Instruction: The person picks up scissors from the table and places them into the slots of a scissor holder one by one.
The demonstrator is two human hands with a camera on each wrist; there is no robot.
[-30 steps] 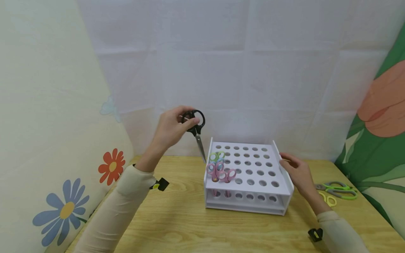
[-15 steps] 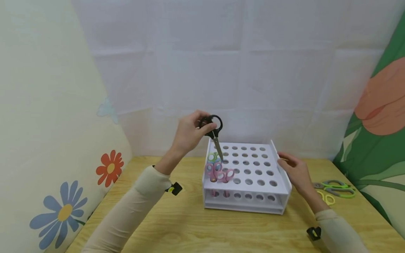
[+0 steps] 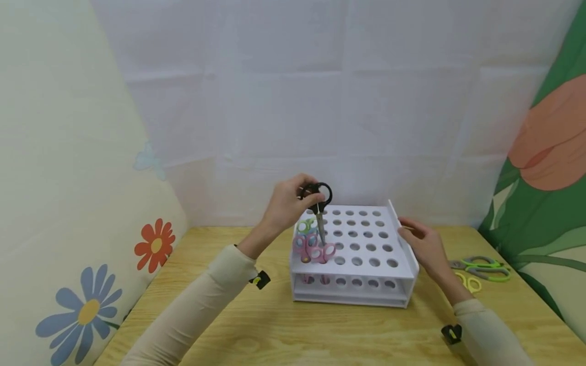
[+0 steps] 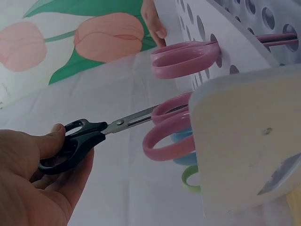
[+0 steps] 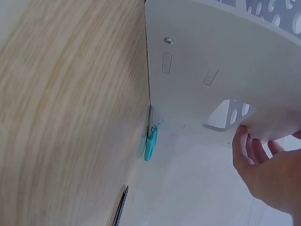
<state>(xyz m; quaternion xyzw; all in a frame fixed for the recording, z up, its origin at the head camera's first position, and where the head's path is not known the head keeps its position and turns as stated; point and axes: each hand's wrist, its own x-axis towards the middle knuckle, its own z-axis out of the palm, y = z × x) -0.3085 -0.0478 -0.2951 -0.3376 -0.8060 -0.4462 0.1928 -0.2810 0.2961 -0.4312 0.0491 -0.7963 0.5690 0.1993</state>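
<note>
My left hand point(image 3: 288, 206) pinches a pair of scissors point(image 4: 75, 148) by its black handle loops, blades pointing down over the left part of the white rack point(image 3: 357, 272). In the left wrist view its tip passes behind the pink handles. Pink scissors point(image 4: 186, 60), more pink scissors point(image 4: 169, 136), blue-handled scissors point(image 4: 184, 160) and green-handled scissors point(image 3: 306, 225) stand in holes along the rack's left side. My right hand point(image 3: 426, 249) holds the rack's right side panel point(image 5: 202, 61) near its upper back edge, close to the handle cutout.
Grey-green scissors point(image 3: 490, 269) and yellow-handled scissors point(image 3: 471, 283) lie on the wooden table point(image 3: 274, 330), right of my right arm. Turquoise-handled scissors point(image 5: 150, 143) lie by the rack's base in the right wrist view. A white cloth point(image 3: 274, 101) hangs behind the table.
My left hand has carried the black-handled scissors right and down, from left of the rack to over its left holes. The right hand keeps its place on the side panel.
</note>
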